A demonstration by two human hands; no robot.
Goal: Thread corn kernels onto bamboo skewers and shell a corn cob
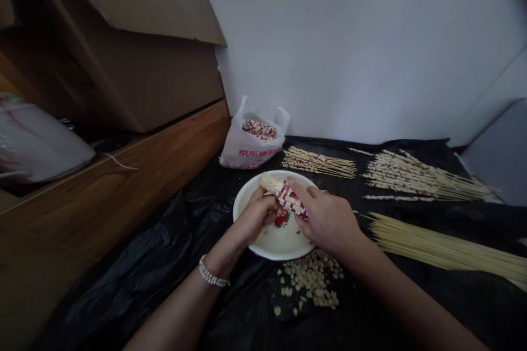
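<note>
Over a white enamel basin point(263, 247) I hold a corn cob point(291, 198) with mixed purple and cream kernels; its far left end is stripped bare. My right hand point(327, 219) wraps round the kernel-covered end, fingers over the top. My left hand point(258, 214) is curled under the bare end, its fingers closed against the cob and partly hidden by it. A red flower is printed on the basin's bottom, and a few loose kernels lie in it. Just in front of the basin is a pile of pale kernels point(315, 279) on black plastic sheeting point(173, 252).
Behind the basin stands a white plastic bag point(247, 148) with more cobs. Kernel-threaded skewers lie in a smaller bundle point(317, 163) and a larger one point(411, 175). Bare skewers point(444, 244) are at right. A cardboard box point(156, 71) and white bucket point(41, 140) flank the left.
</note>
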